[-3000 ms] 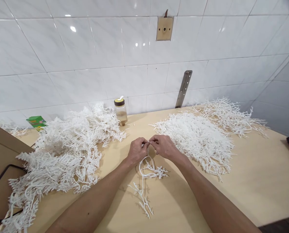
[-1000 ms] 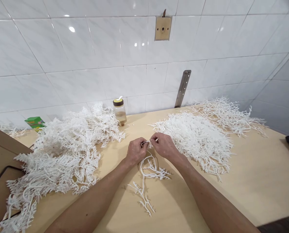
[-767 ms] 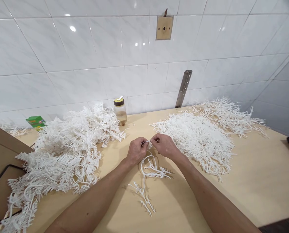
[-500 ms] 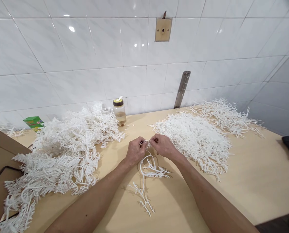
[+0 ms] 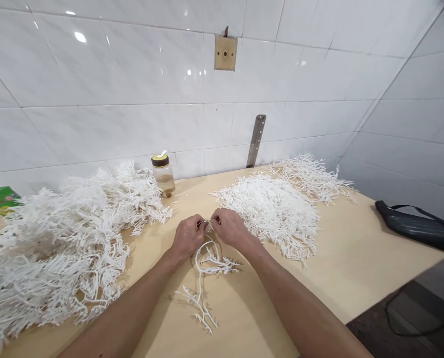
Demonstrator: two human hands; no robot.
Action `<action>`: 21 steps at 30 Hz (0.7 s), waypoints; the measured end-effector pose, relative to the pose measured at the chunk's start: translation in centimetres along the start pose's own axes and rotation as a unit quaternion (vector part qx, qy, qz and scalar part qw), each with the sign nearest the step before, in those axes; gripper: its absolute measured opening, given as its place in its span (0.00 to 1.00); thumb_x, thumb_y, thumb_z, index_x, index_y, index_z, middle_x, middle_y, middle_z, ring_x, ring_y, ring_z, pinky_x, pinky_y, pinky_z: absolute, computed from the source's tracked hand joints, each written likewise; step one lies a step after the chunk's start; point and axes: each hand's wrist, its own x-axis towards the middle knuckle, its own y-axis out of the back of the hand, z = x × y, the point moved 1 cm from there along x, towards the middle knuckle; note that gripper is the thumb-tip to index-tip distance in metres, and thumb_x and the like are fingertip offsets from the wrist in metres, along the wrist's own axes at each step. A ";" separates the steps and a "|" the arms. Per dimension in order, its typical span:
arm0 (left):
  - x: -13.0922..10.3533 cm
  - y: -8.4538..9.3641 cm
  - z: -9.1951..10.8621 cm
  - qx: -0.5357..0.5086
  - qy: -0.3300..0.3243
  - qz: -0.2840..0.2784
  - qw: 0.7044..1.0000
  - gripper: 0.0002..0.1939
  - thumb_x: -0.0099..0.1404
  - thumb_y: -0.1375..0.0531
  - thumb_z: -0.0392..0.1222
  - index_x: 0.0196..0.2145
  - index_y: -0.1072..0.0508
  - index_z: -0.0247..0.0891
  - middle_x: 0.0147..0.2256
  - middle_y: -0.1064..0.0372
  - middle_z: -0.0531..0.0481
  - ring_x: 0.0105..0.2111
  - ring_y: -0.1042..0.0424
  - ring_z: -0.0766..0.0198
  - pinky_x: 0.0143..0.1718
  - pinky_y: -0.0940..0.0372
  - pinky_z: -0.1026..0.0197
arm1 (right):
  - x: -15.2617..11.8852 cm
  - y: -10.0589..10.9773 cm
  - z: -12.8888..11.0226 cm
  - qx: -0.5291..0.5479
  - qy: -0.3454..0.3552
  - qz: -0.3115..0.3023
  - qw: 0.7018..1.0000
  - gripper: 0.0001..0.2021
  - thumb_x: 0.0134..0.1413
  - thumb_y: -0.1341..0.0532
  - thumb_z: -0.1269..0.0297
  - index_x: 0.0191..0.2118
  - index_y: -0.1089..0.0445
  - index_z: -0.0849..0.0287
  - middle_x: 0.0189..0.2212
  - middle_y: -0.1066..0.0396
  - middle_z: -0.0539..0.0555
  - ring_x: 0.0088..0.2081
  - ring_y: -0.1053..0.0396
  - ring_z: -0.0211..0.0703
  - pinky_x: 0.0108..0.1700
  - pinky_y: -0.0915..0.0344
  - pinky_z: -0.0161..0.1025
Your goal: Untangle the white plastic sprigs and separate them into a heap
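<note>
My left hand [image 5: 188,236] and my right hand [image 5: 229,227] meet over the middle of the table, fingers pinched close together. Between them runs the thin end of a white branching plastic stem [image 5: 214,270], its exact hold partly hidden by the fingers. The rest of the stem loops down toward me, with its forked twigs on or just over the tabletop. Beyond my right hand lies a flat heap of similar white twigs [image 5: 270,209]. A taller, tangled white heap [image 5: 76,238] spreads along the left, beside my left forearm.
A jar with a dark-rimmed yellow lid [image 5: 164,176] stands near the tiled wall. Another white twig bunch [image 5: 311,176] lies at the back right. A metal strip [image 5: 257,141] leans on the wall. A black bag [image 5: 416,226] rests at the right edge; a green packet [image 5: 1,198] is far left.
The view has swung to the right, so everything appears farther left and more of the black bag shows. Both hands stay pinched together at the stem's end, with little visible movement.
</note>
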 end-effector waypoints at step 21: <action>0.4 -0.4 -0.7 -0.286 0.095 0.018 0.953 0.13 0.58 0.39 0.49 0.27 0.27 0.35 0.23 0.32 0.52 0.24 0.36 0.67 0.27 0.40 0.65 | 0.5 1.2 1.1 0.186 -0.070 0.020 0.980 0.14 0.58 0.45 0.57 0.36 0.24 0.57 0.29 0.24 0.51 0.26 0.29 0.39 0.34 0.36 0.36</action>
